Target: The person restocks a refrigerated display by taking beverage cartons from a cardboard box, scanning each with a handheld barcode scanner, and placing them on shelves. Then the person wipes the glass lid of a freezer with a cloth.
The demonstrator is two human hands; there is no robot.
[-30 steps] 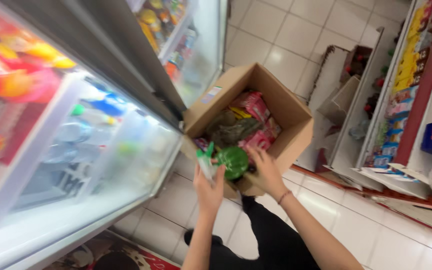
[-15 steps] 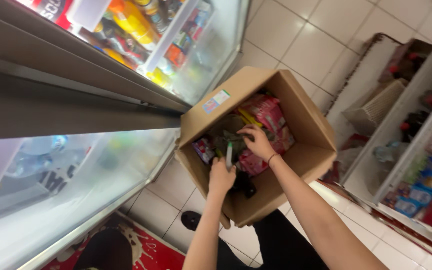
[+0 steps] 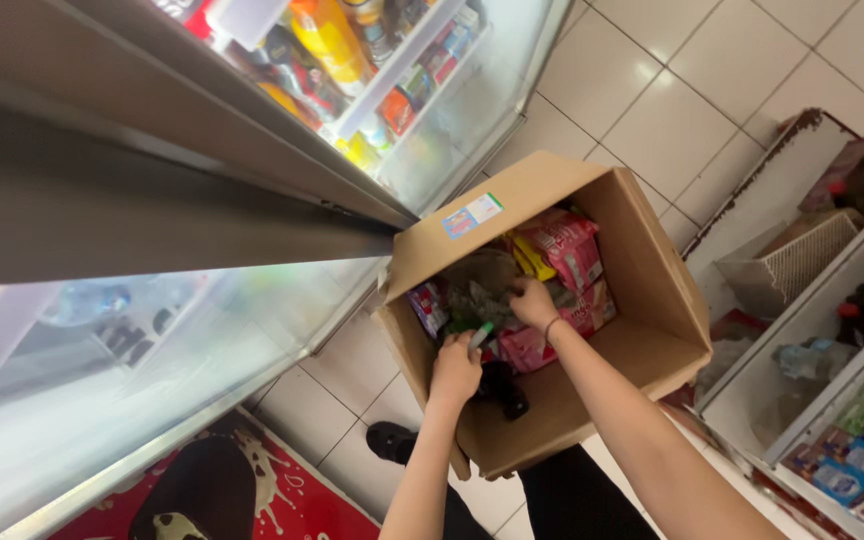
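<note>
Both hands reach into an open cardboard box on the tiled floor beside a glass-fronted cooler. The left hand is closed around a small green-capped item, its long axis tilted up and away toward the right hand. The right hand's fingers curl down onto crumpled grey-green wrapping. Beyond the right hand lie pink-red packets and a yellow one. A white-and-blue rectangular label sits on the box flap, farther out. Blue packages line a shelf well to the right.
</note>
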